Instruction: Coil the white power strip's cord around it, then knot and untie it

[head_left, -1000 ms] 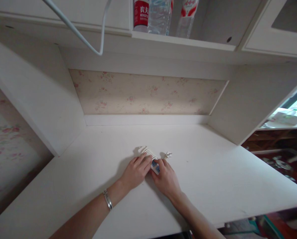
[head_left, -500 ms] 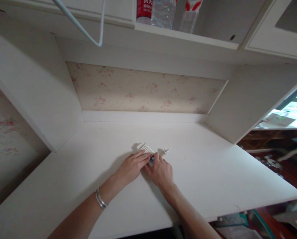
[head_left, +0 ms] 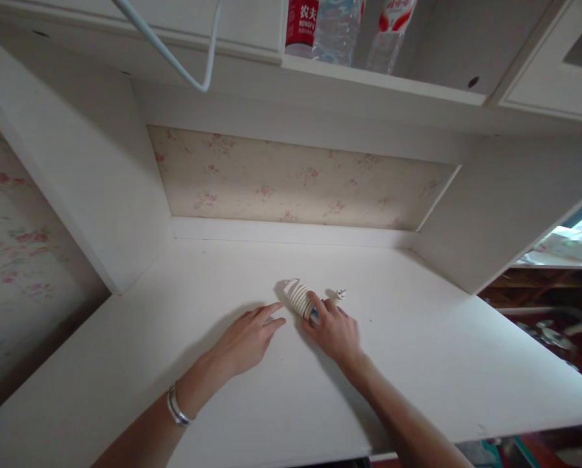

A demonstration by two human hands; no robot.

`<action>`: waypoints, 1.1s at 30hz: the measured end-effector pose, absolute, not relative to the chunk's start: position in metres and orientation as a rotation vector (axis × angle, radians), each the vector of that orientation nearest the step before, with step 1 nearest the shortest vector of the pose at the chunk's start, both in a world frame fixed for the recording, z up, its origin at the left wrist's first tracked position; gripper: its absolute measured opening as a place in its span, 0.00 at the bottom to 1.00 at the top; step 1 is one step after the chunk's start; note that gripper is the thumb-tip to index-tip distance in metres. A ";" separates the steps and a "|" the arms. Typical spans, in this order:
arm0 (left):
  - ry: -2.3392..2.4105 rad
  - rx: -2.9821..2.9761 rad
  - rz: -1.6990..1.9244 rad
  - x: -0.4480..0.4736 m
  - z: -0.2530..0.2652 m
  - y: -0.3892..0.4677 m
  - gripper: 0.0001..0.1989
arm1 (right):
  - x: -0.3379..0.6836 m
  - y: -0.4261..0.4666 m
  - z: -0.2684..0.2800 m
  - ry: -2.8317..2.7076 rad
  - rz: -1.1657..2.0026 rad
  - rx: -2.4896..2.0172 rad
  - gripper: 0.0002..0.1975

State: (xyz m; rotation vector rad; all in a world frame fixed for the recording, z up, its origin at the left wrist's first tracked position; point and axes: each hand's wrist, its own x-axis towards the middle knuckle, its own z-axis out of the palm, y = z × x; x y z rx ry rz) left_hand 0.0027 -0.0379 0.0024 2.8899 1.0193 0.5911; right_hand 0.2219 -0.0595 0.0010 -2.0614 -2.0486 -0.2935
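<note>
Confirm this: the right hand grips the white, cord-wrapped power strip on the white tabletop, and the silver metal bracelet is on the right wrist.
Wrong wrist: the head view shows the silver metal bracelet on the wrist of the left hand. The rest is right: the right hand grips the white, cord-wrapped power strip on the white tabletop.

At twelve o'clock, the cord (head_left: 299, 299) coiled on the power strip (head_left: 315, 316) in my right hand (head_left: 337, 331) looks like matt, ribbed plastic; the plug (head_left: 338, 296) has metallic prongs (head_left: 342, 293). My bracelet (head_left: 176, 406), at eight o'clock from my left hand (head_left: 246, 339), is polished metal. The desktop (head_left: 417, 364) looks smooth, satiny; the wallpaper (head_left: 281, 179), matt; the bottles (head_left: 337, 32), glossy clear plastic.
</note>
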 end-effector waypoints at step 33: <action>1.100 2.776 0.585 0.008 -0.022 -0.027 0.16 | 0.367 0.038 -0.013 -1.706 -0.570 -2.530 0.27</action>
